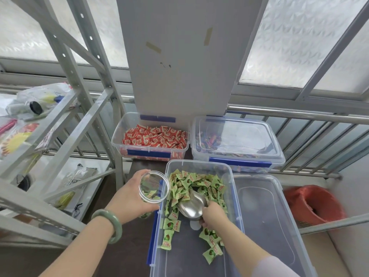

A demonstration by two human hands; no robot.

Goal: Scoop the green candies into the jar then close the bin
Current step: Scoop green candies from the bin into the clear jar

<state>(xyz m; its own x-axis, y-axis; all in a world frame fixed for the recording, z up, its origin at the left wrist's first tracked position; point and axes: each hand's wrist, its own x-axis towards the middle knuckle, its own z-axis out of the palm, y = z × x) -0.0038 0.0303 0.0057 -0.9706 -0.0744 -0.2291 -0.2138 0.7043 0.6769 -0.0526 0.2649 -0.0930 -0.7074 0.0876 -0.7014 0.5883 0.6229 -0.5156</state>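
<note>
An open clear plastic bin (235,198) with blue clips sits in front of me, holding green wrapped candies (195,183) piled at its far end and scattered nearer. My left hand (129,198) grips a clear round jar (152,186) at the bin's left rim; a few green candies lie inside it. My right hand (213,216) holds the handle of a metal scoop (192,204), its mouth pushed into the candy pile. The bin's clear lid (265,216) lies flat to the right of the bin.
Behind the bin stand an open bin of red candies (153,137) and a lidded bin of mixed candies (235,140). A grey metal shelf rack (65,120) with bags fills the left. A red-lined bucket (313,204) sits at the right, beside a metal railing (299,116).
</note>
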